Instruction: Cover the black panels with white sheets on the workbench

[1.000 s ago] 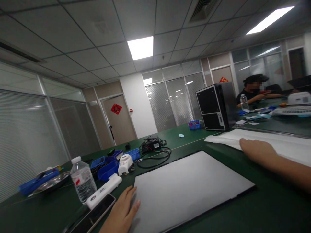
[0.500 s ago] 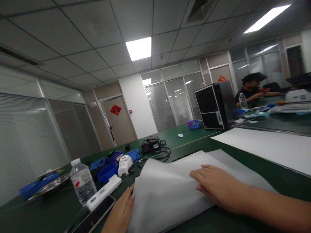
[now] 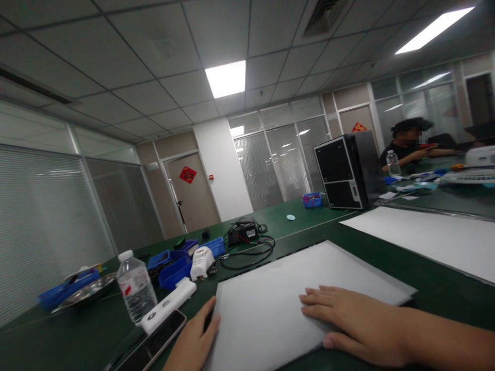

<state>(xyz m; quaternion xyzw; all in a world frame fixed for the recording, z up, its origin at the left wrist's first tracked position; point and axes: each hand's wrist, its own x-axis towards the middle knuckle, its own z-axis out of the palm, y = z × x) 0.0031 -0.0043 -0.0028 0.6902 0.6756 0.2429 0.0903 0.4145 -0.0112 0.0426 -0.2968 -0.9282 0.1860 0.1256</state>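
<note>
A white sheet (image 3: pixel 266 304) lies flat on what looks like a thin panel, with a row of dark marks along the far edge. My right hand (image 3: pixel 348 322) rests palm down on the sheet's near right part, fingers stretched out and thumb at the near edge. At the left edge of the sheet is my left hand (image 3: pixel 195 337), its fingers extended along the side and the thumb apart, touching the edge. Neither hand grasps anything. Just left of my left hand lie a phone (image 3: pixel 157 342) and a long white device (image 3: pixel 170 305).
A water bottle (image 3: pixel 136 288) stands at the left, near a metal dish (image 3: pixel 91 291) and blue bins (image 3: pixel 176 273). Behind the sheet are a white plug-in unit (image 3: pixel 202 262) and a black adapter with cables (image 3: pixel 243 233). A computer tower (image 3: pixel 348 172), another white sheet (image 3: pixel 425 234) and a seated person (image 3: pixel 406 147) are farther right.
The white sheet was raised and bulging at its left and middle; now it lies flat. My right hand has moved down and toward me, spreading its thumb. My left hand stays at the left edge.
</note>
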